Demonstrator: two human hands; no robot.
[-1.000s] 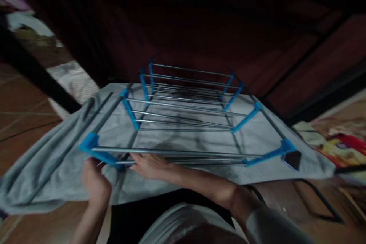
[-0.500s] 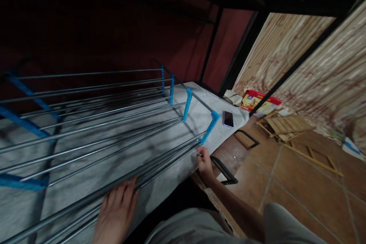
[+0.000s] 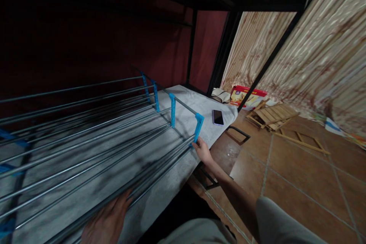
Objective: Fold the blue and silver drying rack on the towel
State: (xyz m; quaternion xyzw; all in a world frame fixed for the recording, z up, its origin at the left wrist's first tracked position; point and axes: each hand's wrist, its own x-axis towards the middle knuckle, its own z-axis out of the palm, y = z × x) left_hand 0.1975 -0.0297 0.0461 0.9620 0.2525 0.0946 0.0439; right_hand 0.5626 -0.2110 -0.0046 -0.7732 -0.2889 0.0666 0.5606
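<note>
A metal rack (image 3: 94, 133) of long grey rods joined by blue plastic brackets lies on a grey cloth-covered surface. My left hand (image 3: 107, 217) is at its near side, fingers curled around the front rods, the fingertips partly hidden by a thicker bar. At the rack's right end, my right hand (image 3: 203, 150) pinches the lower end of the nearest blue bracket (image 3: 198, 127), where the front rods meet it. A dark bar links the tops of the brackets on that end. The rack's left end runs out of view.
A phone (image 3: 217, 117) lies on the cloth (image 3: 183, 93) right of the rack. Black frame posts (image 3: 192, 45) rise behind. Wooden slatted pieces (image 3: 278, 116) and a red-and-yellow box (image 3: 248, 97) are beyond, on the tiled floor (image 3: 297, 175), near a curtain (image 3: 257, 49).
My right hand has moved up onto the bracket's lower end and closed there. My left hand's fingers have curled further around the front rods. The view has shifted to the right.
</note>
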